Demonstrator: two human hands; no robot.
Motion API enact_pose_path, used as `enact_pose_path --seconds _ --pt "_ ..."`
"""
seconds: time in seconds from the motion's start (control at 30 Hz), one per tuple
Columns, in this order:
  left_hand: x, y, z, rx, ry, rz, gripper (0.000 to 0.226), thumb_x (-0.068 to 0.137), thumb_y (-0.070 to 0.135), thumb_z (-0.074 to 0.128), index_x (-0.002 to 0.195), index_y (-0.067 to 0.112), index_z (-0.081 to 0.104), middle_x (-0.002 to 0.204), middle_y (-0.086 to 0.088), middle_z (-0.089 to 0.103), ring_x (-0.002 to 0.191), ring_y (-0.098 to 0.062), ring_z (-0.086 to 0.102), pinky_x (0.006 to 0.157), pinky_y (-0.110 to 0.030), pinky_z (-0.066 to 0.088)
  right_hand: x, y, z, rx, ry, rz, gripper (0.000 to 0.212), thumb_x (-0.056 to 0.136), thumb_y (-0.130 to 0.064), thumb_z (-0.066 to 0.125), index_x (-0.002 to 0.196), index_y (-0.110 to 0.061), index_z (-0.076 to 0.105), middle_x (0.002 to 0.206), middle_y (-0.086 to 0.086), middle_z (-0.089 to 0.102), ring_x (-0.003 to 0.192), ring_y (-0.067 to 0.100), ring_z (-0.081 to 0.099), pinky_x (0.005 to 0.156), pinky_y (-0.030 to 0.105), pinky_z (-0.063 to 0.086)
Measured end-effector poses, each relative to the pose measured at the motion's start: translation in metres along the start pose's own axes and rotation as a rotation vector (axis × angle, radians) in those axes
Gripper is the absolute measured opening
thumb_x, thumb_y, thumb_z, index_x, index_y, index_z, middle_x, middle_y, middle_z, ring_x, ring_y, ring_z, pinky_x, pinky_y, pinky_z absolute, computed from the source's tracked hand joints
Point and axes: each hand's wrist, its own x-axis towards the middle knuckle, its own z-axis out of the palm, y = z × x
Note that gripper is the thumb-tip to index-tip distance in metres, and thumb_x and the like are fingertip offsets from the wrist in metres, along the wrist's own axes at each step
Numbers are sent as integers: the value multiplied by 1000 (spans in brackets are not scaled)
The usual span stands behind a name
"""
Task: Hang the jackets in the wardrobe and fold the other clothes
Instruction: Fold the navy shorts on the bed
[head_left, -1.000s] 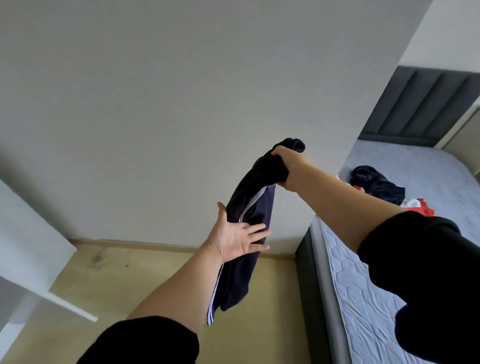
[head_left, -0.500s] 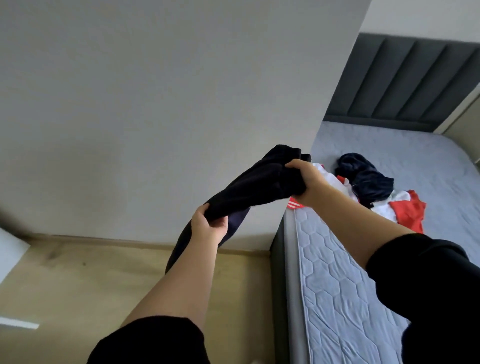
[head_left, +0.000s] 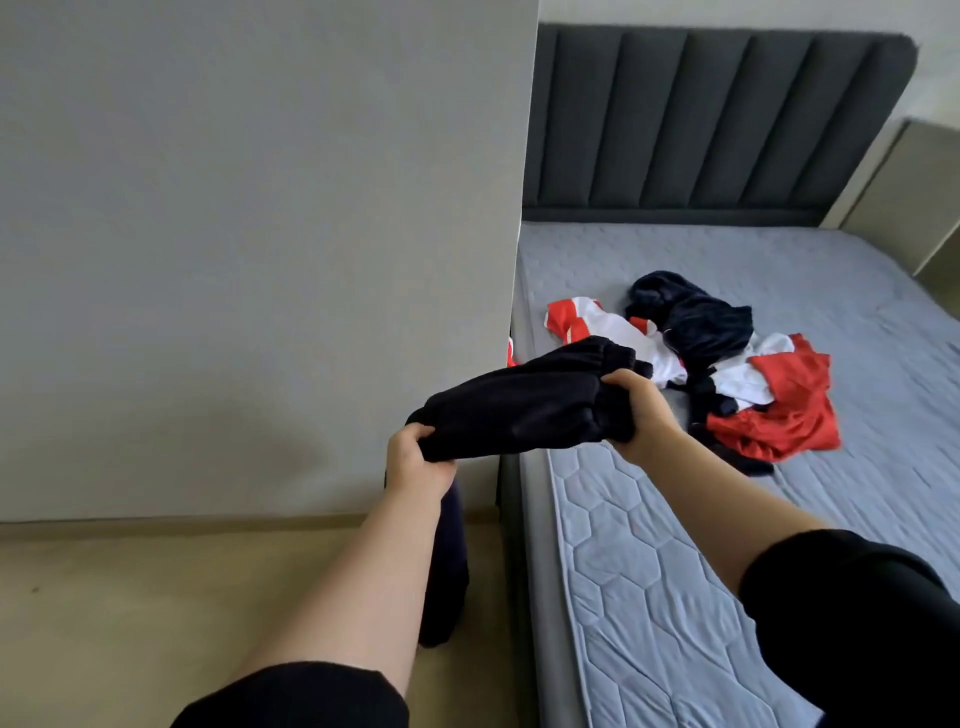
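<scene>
A person, seen from a head-worn camera, holds a dark navy garment (head_left: 524, 410) bunched in the air between both hands, at the corner where a grey wall (head_left: 260, 234) ends and a bed begins. The left hand (head_left: 418, 465) has its fingers curled tight around the garment's lower end, in front of the wall. The right hand (head_left: 641, 410) has its fingers clamped on the gathered upper end, above the near edge of the mattress (head_left: 649, 597). A loose length of the same cloth hangs down behind the left forearm toward the pale wooden floor (head_left: 130, 597).

Just beyond the right hand, a heap of red and white clothes (head_left: 779, 410) lies on the mattress, with another dark garment (head_left: 696, 322) crumpled on top of it. The heap sits near the mattress's left side. Bare quilted surface lies to its right, behind it up to the padded dark headboard (head_left: 701, 119), and in front of it along the near edge under the right forearm. The dark bed frame (head_left: 511, 571) runs down beside the floor, which lies bare along the foot of the wall.
</scene>
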Motion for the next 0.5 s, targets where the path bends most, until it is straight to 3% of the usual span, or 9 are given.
enact_pose_path --seconds 0.07,0.1,0.17,0.3,0.33,0.43,0.5 --pt "18 -29 -8 71 -84 40 32 92 -13 35 73 9 47 76 -3 47 56 -5 60 42 -12 44 23 28 -27 -1 94 -41 10 79 -13 61 88 -10 58 78 9 62 61 22 60 53 29 48" --pt "28 -43 -15 95 -106 58 30 91 -13 37 73 7 49 76 -4 49 56 -6 61 46 -15 46 33 41 -42 -8 145 -57 14 77 -13 63 90 -9 59 79 10 62 63 23 60 54 29 48" --pt "42 -75 -23 142 -130 65 22 87 -6 40 72 3 55 74 -8 55 66 -20 59 56 -26 46 49 63 -75 -15 202 -65 24 76 -13 66 99 -7 60 81 10 62 66 24 61 55 30 49" --pt "50 -148 -28 253 -213 67 26 89 -2 36 71 3 53 76 -7 52 76 -20 52 67 -27 40 65 89 -148 -110 194 13 37 87 -22 63 121 -9 55 106 14 64 88 32 63 68 44 53" --pt "48 -167 -29 295 -225 66 27 89 -3 35 71 3 52 77 -7 52 81 -21 52 69 -28 41 66 93 -168 -138 203 41 36 90 -23 61 123 -10 53 104 14 64 86 32 63 69 47 52" --pt "37 -227 -25 370 -262 -5 22 91 -5 36 76 3 49 80 -6 51 76 -19 53 60 -22 48 63 96 -232 -182 310 56 33 93 -19 58 123 -8 52 96 13 60 71 28 60 56 41 48" --pt "30 -273 -19 362 -259 -73 20 90 -6 35 84 1 53 88 -7 53 73 -14 53 53 -15 47 60 96 -281 -170 462 -19 36 88 -14 64 121 -4 53 99 13 56 82 30 62 54 39 47"
